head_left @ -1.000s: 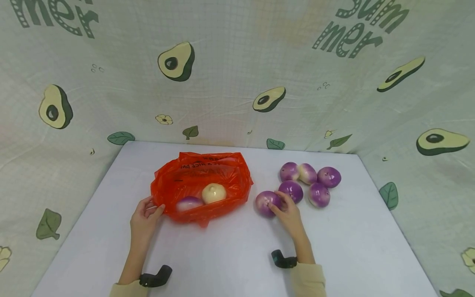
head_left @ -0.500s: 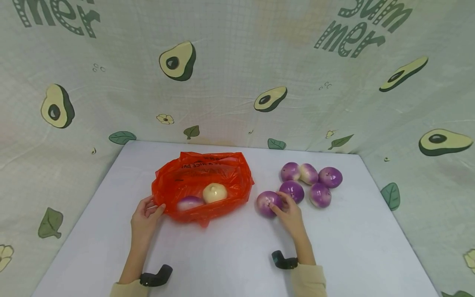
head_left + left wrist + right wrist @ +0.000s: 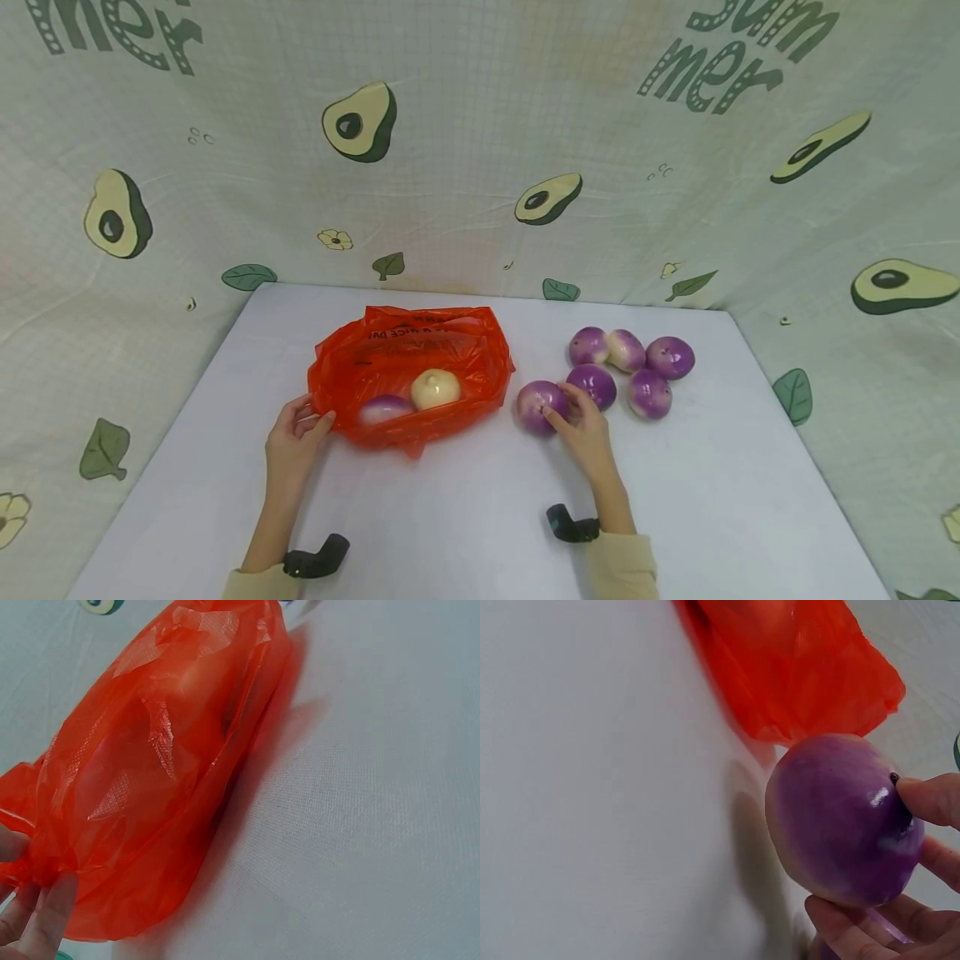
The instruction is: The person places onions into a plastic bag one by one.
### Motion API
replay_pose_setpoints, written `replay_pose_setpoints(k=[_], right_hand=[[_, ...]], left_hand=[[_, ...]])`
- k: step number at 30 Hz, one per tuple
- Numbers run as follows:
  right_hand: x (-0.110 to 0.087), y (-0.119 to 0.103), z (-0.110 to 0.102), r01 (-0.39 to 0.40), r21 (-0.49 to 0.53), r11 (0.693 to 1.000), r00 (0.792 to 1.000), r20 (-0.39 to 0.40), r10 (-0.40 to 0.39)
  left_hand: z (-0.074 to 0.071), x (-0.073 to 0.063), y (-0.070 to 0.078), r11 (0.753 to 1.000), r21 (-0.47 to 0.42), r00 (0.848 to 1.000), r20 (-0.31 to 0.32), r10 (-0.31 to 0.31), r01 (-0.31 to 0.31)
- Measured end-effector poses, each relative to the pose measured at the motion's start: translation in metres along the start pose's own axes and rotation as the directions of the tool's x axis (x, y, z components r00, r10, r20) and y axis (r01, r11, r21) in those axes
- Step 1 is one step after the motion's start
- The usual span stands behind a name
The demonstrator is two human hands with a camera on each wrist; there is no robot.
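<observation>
My right hand holds a glossy purple-and-white turnip, thumb on one side near its dark stem stub and fingers on the other. Its shadow falls beside it on the table in the right wrist view, and it looks slightly raised. A red plastic bag lies with its mouth spread wide, left of that turnip. Inside are a purple turnip and another with its cream side up. My left hand pinches the bag's left rim; the gathered plastic shows between the fingers in the left wrist view.
Several more turnips sit grouped on the right of the white table, the nearest one just behind my right hand. A printed cloth hangs along the table's back and sides.
The turnip in my right hand has risen slightly and shifted a little left relative to the other turnips. My left hand keeps its grip on the bag's rim.
</observation>
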State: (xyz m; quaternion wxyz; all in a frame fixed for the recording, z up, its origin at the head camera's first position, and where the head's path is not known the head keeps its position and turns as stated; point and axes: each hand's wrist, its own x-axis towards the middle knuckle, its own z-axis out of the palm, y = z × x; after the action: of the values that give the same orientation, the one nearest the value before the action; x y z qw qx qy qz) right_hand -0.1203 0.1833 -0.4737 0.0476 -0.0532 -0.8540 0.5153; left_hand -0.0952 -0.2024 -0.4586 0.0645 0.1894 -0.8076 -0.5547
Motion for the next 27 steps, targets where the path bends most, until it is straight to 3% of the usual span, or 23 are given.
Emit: replay_pose_setpoints(k=[10,16,23,27], right_hand=[[-0.001,-0.019,-0.006,0.028,0.048,0.998,1.0,0.006,-0.029],[0.001,-0.032,-0.008,0.098,0.099,0.99,0.995,-0.011,-0.098],[-0.011,-0.084,-0.014,0.093,0.096,0.991,0.996,0.003,-0.094],[-0.011,-0.097,-0.014,0.098,0.082,0.992,0.995,0.021,-0.1]], left_hand=[[0.0,0.0,-0.001,1.0,-0.01,1.0,0.0,0.008,-0.008],[0.001,0.0,-0.001,1.0,-0.018,1.0,-0.006,0.019,-0.019],[0.001,0.0,-0.001,1.0,-0.012,1.0,-0.007,0.02,-0.02],[0.001,0.001,-0.002,1.0,-0.007,1.0,-0.008,0.027,-0.027]])
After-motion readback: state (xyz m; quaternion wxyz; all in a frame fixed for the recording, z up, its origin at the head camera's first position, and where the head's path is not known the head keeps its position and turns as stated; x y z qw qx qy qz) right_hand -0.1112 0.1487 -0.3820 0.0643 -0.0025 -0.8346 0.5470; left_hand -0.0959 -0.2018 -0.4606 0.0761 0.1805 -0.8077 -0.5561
